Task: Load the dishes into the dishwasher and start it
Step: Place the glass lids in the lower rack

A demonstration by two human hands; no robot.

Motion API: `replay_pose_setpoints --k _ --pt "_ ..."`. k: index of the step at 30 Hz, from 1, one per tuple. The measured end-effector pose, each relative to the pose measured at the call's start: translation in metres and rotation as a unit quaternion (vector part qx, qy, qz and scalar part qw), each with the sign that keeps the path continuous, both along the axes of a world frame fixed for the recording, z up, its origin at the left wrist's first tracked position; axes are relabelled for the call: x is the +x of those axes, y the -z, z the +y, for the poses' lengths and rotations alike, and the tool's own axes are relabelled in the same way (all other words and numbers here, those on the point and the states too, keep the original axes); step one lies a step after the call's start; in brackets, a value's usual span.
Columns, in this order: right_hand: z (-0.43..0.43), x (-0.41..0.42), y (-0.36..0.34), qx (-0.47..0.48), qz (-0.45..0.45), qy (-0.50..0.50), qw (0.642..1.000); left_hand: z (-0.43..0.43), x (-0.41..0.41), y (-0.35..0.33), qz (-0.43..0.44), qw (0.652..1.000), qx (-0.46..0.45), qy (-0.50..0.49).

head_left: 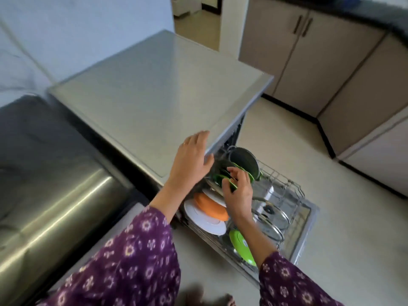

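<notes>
The dishwasher (154, 96) stands open, and its lower rack (293, 191) sits out over the lowered door (309, 219). Everything below is placed from that rack.

At the rack's far end a dark pot (242, 156) lies tipped on its side, its mouth facing you. Just on the near side of the pot, a few green plates stand on edge in the rack's left row. Next in that row toward you come a white plate partly hidden, an orange plate (209, 208), and a large white plate (205, 220), each leaning on the next. On the rack's right side two glass lids (270, 214) with metal rims stand tilted between the wires. At the rack's near end a lime plate (240, 246) stands on edge, partly behind your right forearm.

Your right hand (239, 193) is over the rack's left row, fingers curled over the rim of one green plate (233, 187), with the thumb on its near face. That plate is upright among the other green ones, beside the pot. Blur hides whether it sits fully down between the wires.

Your left hand (192, 160) is above the rack's far left corner, lying flat on the front edge of the dishwasher's top, fingers straight and holding nothing.
</notes>
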State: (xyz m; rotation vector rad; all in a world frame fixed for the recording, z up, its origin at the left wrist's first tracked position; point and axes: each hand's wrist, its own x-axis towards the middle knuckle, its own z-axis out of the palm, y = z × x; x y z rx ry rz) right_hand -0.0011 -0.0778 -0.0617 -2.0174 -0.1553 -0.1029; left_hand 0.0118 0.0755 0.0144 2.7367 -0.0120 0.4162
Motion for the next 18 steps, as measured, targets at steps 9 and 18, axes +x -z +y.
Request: replay_pose_setpoints --k 9,18 --pt "0.169 -0.079 -0.106 0.058 0.014 -0.242 0.968 0.136 -0.208 -0.009 0.052 0.981 0.014 -0.189" --pt "0.331 -0.143 -0.131 -0.086 0.18 -0.445 0.873 0.195 -0.316 0.015 0.165 0.975 0.018 -0.149"
